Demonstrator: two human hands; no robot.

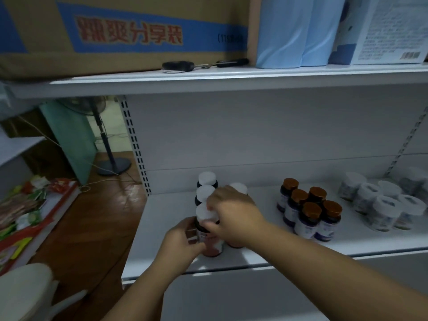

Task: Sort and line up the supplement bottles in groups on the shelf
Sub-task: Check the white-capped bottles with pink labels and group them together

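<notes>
We square up the white-capped group at the left of the shelf (pixel 301 242).

Brown-capped bottles (pixel 310 209) and white jars (pixel 382 205) stand grouped to the right. Our left hand (pixel 183 237) curls round the nearest white-capped bottle (pixel 207 218), upright at the near end of its row; our right hand (pixel 234 212) pinches its cap from the right, hiding a neighbouring bottle's body.

4 white-capped bottles (pixel 205 197), 5 brown-capped bottles (pixel 308 209), about 6 white jars (pixel 379 205), 2 hands (pixel 231 212)
</notes>
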